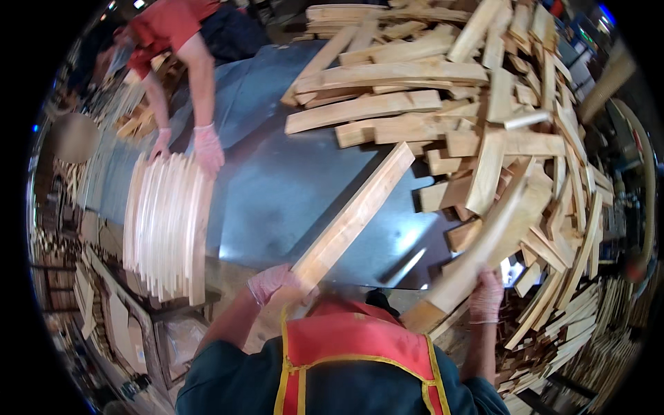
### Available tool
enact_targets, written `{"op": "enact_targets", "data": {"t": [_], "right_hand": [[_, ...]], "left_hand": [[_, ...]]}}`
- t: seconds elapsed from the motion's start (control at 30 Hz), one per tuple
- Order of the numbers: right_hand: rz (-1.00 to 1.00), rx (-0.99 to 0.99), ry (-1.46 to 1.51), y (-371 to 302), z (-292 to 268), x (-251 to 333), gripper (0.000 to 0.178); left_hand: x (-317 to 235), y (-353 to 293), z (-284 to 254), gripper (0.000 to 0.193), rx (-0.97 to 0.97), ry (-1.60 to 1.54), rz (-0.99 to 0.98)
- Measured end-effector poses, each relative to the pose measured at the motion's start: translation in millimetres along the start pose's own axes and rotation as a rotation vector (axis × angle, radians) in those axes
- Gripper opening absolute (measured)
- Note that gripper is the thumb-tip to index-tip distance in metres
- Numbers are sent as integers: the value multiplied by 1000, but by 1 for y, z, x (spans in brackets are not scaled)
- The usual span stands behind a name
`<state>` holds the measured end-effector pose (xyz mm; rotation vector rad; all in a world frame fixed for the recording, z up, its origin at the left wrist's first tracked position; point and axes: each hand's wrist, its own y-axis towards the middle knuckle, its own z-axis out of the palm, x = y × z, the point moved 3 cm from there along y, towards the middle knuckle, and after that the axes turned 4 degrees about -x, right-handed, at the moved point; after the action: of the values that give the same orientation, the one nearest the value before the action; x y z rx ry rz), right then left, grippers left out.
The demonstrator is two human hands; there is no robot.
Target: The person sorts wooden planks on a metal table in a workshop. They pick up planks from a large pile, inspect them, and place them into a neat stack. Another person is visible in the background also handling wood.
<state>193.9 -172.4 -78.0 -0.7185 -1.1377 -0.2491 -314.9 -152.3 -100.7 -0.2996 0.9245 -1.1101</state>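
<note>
My left hand (271, 282), in a thin pale glove, is closed round the near end of a straight wooden board (360, 211). The board slants up and away to the right over the metal table (277, 162). My right hand (486, 296), gloved alike, grips the edge of a curved wooden board (470, 270), smeared by motion. That board's near end reaches in towards my apron, and its far end overlaps the wood pile. A large heap of loose wooden boards (387, 75) covers the table's far and right side.
Across the table at the left, a co-worker in a red shirt (162, 24) has both gloved hands on a row of upright slats (166, 228). Stacked wood strips (567, 339) lie low on the right. A wooden frame (142, 325) stands at the lower left.
</note>
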Motion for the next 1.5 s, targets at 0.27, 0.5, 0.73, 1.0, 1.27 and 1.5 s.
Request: {"op": "enact_targets", "data": {"t": [0.27,0.5,0.73,1.0,1.27,1.5], "right_hand": [[194,524,-309,-48,231,-131,40],[234,768,-586,-118,342,-194,47],[-809,715,-1331,-45,275,-137,78],[-915,404,-2091,51,187,-94,92],[-590,722,-2013,29,285,-60,99],[-27,861,-910,25,386,-128,75]], "left_hand": [[13,-84,-72,49,-650,227,222],[-8,-58,-56,73,-914,990,244],[18,-22,-128,67,-546,48,406],[-3,-50,-115,57,-236,-511,378],[-44,-79,-123,63,-1053,569,451],[-47,-115,-216,49,-768,-28,405]]}}
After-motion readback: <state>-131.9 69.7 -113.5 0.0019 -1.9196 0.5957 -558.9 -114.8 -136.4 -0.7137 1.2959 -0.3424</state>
